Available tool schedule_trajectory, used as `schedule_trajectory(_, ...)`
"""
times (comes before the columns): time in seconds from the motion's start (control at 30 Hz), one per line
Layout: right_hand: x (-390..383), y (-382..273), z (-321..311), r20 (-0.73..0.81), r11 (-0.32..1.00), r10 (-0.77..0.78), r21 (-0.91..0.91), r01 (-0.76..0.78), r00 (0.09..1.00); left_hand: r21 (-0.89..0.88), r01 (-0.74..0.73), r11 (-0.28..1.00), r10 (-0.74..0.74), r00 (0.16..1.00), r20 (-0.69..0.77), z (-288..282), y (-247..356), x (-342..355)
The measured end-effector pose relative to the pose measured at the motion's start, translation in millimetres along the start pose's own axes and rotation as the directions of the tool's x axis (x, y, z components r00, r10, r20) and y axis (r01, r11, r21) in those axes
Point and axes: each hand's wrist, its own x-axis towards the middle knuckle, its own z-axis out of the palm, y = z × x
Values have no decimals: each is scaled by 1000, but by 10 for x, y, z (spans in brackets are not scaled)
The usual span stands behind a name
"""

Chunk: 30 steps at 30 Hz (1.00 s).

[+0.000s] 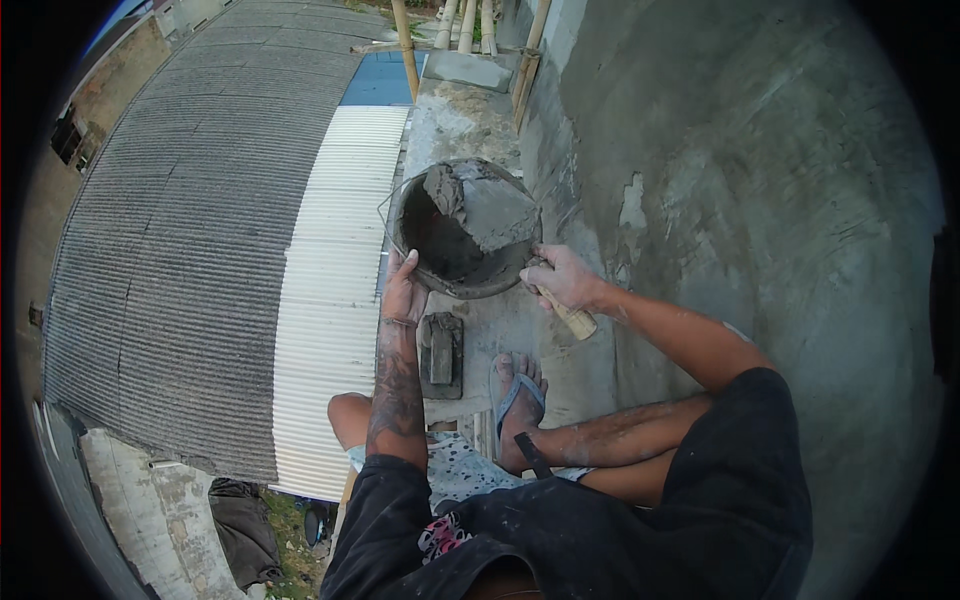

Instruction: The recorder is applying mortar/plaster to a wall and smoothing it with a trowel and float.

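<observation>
Black cloth, specked with pale marks, covers the person's shirt (600, 530) at the near side, above spotted light shorts (465, 470). Beyond them a foot in a blue-grey flip-flop (519, 396) stands on the concrete ledge (465, 135). Left of the foot, by the ledge's left edge, lies a dark float (440, 355) with its block-shaped handle up.

Just past the float, the left hand (403, 292) grips the near left side of a round bucket (470, 290), thumb by the rim. The right hand (568, 277) is closed around a wooden-handled tool (572, 318) at the bucket's right rim; the handle's end juts out below the fist, and the tool's other end cannot be made out. Between the two hands, the bucket's mouth faces the person, with grey mortar (495, 210) heaped at its far and right side and the wire handle out to the left. Whether its base touches the ledge cannot be told.

A grey plastered wall (720, 220) runs along the ledge's right edge; white corrugated sheeting (335, 250) and a grey corrugated roof (190, 250) spread beyond its left edge. At the ledge's far end sit a pale block (467, 71) and bamboo poles (466, 25).
</observation>
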Motion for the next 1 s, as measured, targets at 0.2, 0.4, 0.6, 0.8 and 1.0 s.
schedule_trajectory(0.2, -64, -220, -290, -189, 989, -146, -19, 146, 971, 180, 115, 977, -82, 980, -182, -46, 61, 131)
schedule_trajectory(0.4, -34, -56, -360, -285, 969, -124, -241, 54, 951, 421, 158, 893, -18, 948, -318, -130, 60, 82)
schedule_trajectory(0.6, -95, -100, -291, -266, 946, -150, -319, 60, 952, 465, 168, 869, -60, 969, -239, -209, 147, -12)
schedule_trajectory(0.8, -225, -315, -176, -249, 981, -142, -167, 102, 958, 833, 111, 542, 265, 918, -295, -747, 186, -403)
schedule_trajectory(1.0, -281, 91, -272, -337, 971, -222, 7, 239, 915, 800, 555, 226, 159, 789, -593, -1378, -215, -1201)
